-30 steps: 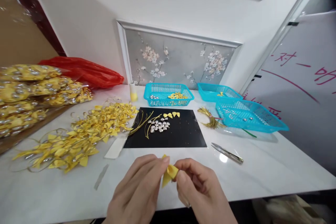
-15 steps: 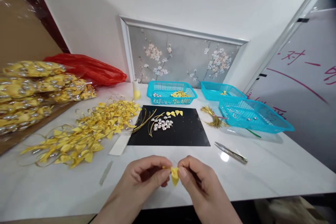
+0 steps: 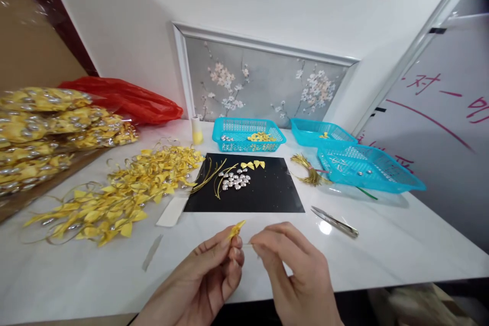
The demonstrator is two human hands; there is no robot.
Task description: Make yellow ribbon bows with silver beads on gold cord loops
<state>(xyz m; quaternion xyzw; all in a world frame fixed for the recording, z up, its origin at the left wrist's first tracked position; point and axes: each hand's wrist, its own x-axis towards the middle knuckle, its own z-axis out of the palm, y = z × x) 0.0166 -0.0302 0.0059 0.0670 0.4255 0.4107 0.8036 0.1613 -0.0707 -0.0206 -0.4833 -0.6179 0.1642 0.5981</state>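
Toward the left edge of the white table (image 3: 367, 260), a yellow heap (image 3: 126, 191) seems finished; off the near edge of the black mat (image 3: 263, 193), the left hand (image 3: 210, 267) pinches a yellow piece (image 3: 236, 231), the right hand (image 3: 296, 265) thin wire (image 3: 246, 244), apparently midway; silver beads (image 3: 237, 180) on the mat lie unused

Right of the right hand (image 3: 298, 265), the table (image 3: 401, 247) lies open along its near edge, short of the metal snips (image 3: 335, 222). Blue baskets (image 3: 239, 147) crowd the far edge; heaped yellow sprigs (image 3: 126, 193) block the left side.
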